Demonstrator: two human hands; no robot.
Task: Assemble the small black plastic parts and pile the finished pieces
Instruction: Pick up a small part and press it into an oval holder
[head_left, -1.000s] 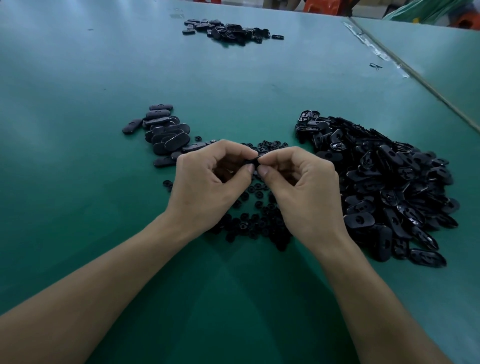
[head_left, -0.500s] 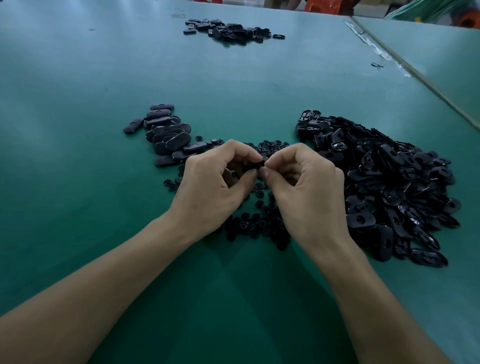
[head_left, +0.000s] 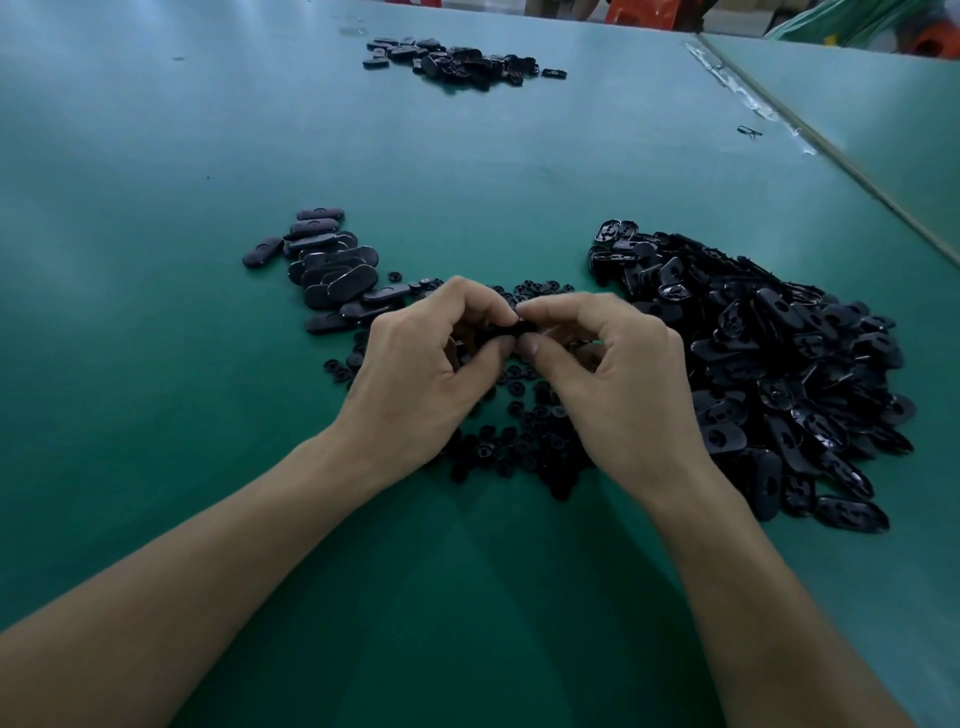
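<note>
Pinching 1 black part btwn hands, L hand & R hand; long axis approx left-right.

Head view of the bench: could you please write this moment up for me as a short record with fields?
surface: green table
left hand: pinches a small black part
right hand: pinches the same part from the other side
held part: mostly hidden by fingertips
under the hands: scattered small round pieces
right of the hands: big heap of oval shells
left of the hands: smaller pile of closed oval pieces
far end: another pile of black parts
</note>
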